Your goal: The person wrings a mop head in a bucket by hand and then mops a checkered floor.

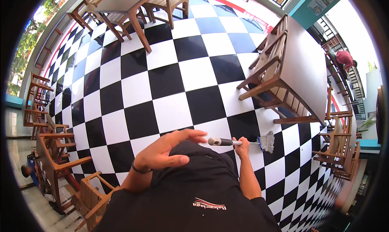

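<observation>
My right hand (242, 147) is closed around the pole of a string mop (224, 141), just below its dark grip. The handle's grey end points left, towards my left hand (170, 150). That hand is raised in front of my body with fingers apart and holds nothing; a dark band circles its wrist. A small gap shows between its fingertips and the handle end. To the right, the grey mop head (267, 141) with its blue clamp appears over a black tile of the checkered floor (173, 109). Most of the pole is foreshortened.
A wooden table (307, 65) with chairs stands at right, another table (121, 1) with chairs at upper left. Wooden chairs (337, 141) also line the right side. At lower left are a chair (94, 198) and a person (32, 172); another person (345, 59) is far right.
</observation>
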Demonstrator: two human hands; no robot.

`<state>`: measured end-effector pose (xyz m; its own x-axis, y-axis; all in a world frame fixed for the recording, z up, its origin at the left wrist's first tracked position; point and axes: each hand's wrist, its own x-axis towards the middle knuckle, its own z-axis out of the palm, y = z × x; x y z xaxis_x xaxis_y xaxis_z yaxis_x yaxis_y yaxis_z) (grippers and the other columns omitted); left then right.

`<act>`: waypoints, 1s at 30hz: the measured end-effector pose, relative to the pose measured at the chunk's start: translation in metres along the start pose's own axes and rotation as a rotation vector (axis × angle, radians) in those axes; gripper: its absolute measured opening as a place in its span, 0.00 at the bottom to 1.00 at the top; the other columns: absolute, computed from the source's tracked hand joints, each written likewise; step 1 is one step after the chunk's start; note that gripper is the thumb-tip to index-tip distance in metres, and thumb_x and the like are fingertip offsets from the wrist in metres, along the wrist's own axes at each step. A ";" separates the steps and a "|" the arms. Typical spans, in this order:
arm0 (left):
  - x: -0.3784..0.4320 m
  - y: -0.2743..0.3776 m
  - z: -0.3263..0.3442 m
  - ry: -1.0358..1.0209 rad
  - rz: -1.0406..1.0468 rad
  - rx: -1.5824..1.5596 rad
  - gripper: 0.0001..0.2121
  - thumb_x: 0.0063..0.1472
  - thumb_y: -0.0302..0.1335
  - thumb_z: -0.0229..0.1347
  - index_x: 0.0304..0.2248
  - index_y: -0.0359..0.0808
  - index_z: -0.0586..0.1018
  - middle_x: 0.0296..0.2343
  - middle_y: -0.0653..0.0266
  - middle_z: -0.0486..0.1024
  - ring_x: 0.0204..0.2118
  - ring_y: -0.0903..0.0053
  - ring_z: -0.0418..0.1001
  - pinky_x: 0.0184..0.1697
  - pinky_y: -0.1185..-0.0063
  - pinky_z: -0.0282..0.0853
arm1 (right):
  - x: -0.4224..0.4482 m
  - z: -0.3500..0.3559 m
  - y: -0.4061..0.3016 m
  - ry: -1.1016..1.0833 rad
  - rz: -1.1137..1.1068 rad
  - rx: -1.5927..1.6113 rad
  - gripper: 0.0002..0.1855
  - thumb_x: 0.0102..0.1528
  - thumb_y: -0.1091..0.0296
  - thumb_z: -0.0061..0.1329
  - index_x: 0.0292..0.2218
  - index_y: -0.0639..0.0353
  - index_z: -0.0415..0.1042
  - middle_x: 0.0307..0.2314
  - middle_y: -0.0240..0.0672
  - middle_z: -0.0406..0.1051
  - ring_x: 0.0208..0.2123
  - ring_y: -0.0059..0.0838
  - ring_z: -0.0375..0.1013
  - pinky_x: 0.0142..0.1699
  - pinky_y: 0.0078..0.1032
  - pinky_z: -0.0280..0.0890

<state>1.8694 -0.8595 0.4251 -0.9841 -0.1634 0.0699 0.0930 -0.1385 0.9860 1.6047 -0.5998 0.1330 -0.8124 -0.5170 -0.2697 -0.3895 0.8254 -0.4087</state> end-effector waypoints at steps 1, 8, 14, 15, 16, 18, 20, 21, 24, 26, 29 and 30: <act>-0.001 0.002 -0.011 0.130 -0.034 0.169 0.32 0.54 0.43 0.54 0.54 0.32 0.62 0.45 0.52 0.69 0.49 0.66 0.66 0.54 0.70 0.56 | 0.009 0.002 -0.025 -0.022 0.024 -0.037 0.23 0.45 0.47 0.56 0.21 0.58 0.64 0.26 0.41 0.67 0.35 0.47 0.67 0.35 0.44 0.62; 0.030 -0.011 -0.065 0.477 -0.096 0.217 0.31 0.56 0.37 0.53 0.56 0.34 0.56 0.48 0.54 0.66 0.49 0.69 0.67 0.53 0.71 0.57 | 0.066 0.005 -0.135 -0.175 -0.009 -0.056 0.18 0.48 0.48 0.51 0.25 0.55 0.69 0.28 0.40 0.71 0.36 0.47 0.70 0.41 0.48 0.59; 0.029 -0.131 -0.162 0.761 -0.404 0.075 0.29 0.58 0.37 0.51 0.55 0.32 0.57 0.39 0.55 0.73 0.42 0.69 0.72 0.48 0.75 0.63 | 0.120 0.006 -0.228 -0.276 -0.253 0.087 0.19 0.48 0.51 0.52 0.20 0.59 0.70 0.19 0.45 0.70 0.25 0.49 0.70 0.30 0.39 0.62; 0.015 -0.168 -0.180 0.848 -0.566 0.199 0.28 0.58 0.38 0.51 0.54 0.32 0.59 0.36 0.55 0.75 0.40 0.68 0.74 0.45 0.76 0.65 | 0.131 0.002 -0.248 -0.310 -0.241 0.140 0.18 0.47 0.52 0.53 0.19 0.59 0.69 0.18 0.44 0.70 0.25 0.50 0.70 0.30 0.39 0.62; 0.002 -0.201 -0.192 0.851 -0.850 0.531 0.30 0.57 0.44 0.51 0.53 0.33 0.61 0.36 0.51 0.75 0.41 0.61 0.73 0.43 0.70 0.67 | 0.148 0.005 -0.255 -0.310 -0.254 0.189 0.21 0.48 0.50 0.52 0.18 0.60 0.69 0.17 0.45 0.69 0.23 0.50 0.69 0.28 0.40 0.61; -0.044 -0.254 -0.200 0.777 -1.198 0.754 0.30 0.54 0.47 0.52 0.50 0.32 0.65 0.38 0.50 0.74 0.43 0.57 0.71 0.46 0.67 0.65 | 0.181 -0.008 -0.288 -0.328 -0.242 0.236 0.26 0.50 0.46 0.49 0.17 0.63 0.67 0.14 0.42 0.65 0.19 0.39 0.65 0.26 0.35 0.59; -0.099 -0.314 -0.194 0.879 -1.354 0.477 0.28 0.55 0.45 0.50 0.48 0.31 0.67 0.40 0.49 0.73 0.44 0.56 0.70 0.47 0.66 0.64 | 0.218 -0.019 -0.315 -0.303 -0.226 0.312 0.30 0.52 0.43 0.47 0.16 0.65 0.65 0.11 0.41 0.62 0.16 0.34 0.63 0.25 0.34 0.57; -0.108 -0.327 -0.194 0.892 -1.474 0.267 0.28 0.55 0.45 0.50 0.48 0.31 0.68 0.39 0.49 0.73 0.43 0.57 0.70 0.46 0.66 0.65 | 0.238 -0.028 -0.327 -0.294 -0.214 0.322 0.30 0.52 0.43 0.47 0.16 0.66 0.65 0.11 0.41 0.62 0.16 0.33 0.63 0.25 0.34 0.57; -0.083 -0.342 -0.218 0.893 -1.613 -0.035 0.27 0.56 0.45 0.50 0.47 0.31 0.68 0.37 0.51 0.74 0.41 0.59 0.71 0.45 0.66 0.65 | 0.302 -0.049 -0.345 -0.239 -0.157 0.344 0.31 0.52 0.44 0.48 0.15 0.67 0.64 0.09 0.40 0.60 0.15 0.29 0.61 0.24 0.34 0.56; -0.053 -0.343 -0.239 0.892 -1.586 -0.093 0.26 0.56 0.45 0.50 0.46 0.32 0.69 0.36 0.51 0.74 0.40 0.60 0.71 0.44 0.66 0.66 | 0.339 -0.058 -0.360 -0.205 -0.165 0.431 0.30 0.53 0.47 0.48 0.14 0.67 0.63 0.09 0.36 0.58 0.15 0.24 0.57 0.22 0.32 0.53; 0.003 -0.349 -0.283 0.918 -1.440 -0.058 0.25 0.56 0.45 0.50 0.45 0.32 0.70 0.34 0.53 0.75 0.37 0.62 0.72 0.42 0.66 0.66 | 0.389 -0.074 -0.383 -0.211 -0.142 0.507 0.29 0.54 0.50 0.49 0.12 0.65 0.60 0.08 0.31 0.56 0.14 0.19 0.54 0.20 0.30 0.50; 0.022 -0.350 -0.301 0.926 -1.389 -0.048 0.25 0.56 0.45 0.50 0.45 0.32 0.70 0.34 0.53 0.75 0.37 0.63 0.72 0.41 0.66 0.66 | 0.403 -0.072 -0.389 -0.209 -0.130 0.533 0.29 0.54 0.51 0.49 0.12 0.64 0.59 0.08 0.31 0.55 0.14 0.19 0.53 0.20 0.30 0.49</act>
<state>1.8611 -1.1082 0.0361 0.0979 -0.3800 -0.9198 -0.6938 -0.6887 0.2106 1.3976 -1.1132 0.2463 -0.6489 -0.6845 -0.3323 -0.1637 0.5521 -0.8176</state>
